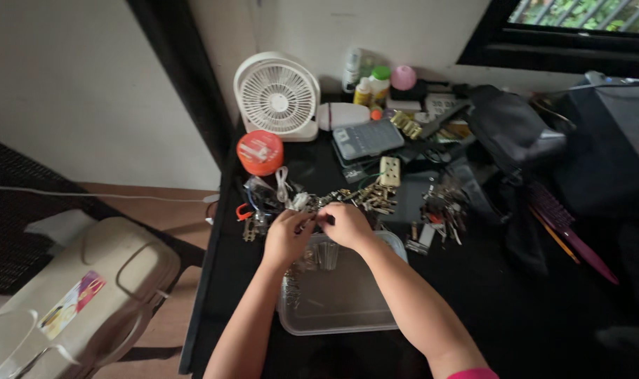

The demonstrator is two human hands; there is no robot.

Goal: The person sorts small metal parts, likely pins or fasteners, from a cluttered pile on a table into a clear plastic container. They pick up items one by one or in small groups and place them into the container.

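My left hand [288,235] and my right hand [346,224] meet over the far edge of a clear plastic tray [347,309] on a black table [544,309]. Both hands pinch a small metal piece between their fingertips; what it is exactly I cannot tell. Just beyond the fingers lies a heap of brass and steel keys and small hardware [365,198]. A second heap of keys [442,210] lies to the right.
A white desk fan [277,97], an orange round tin [260,151], a grey calculator [367,138], bottles [370,83] and a black bag [512,130] crowd the table's back. A cream suitcase [81,302] stands on the floor to the left. A purple comb [569,228] lies right.
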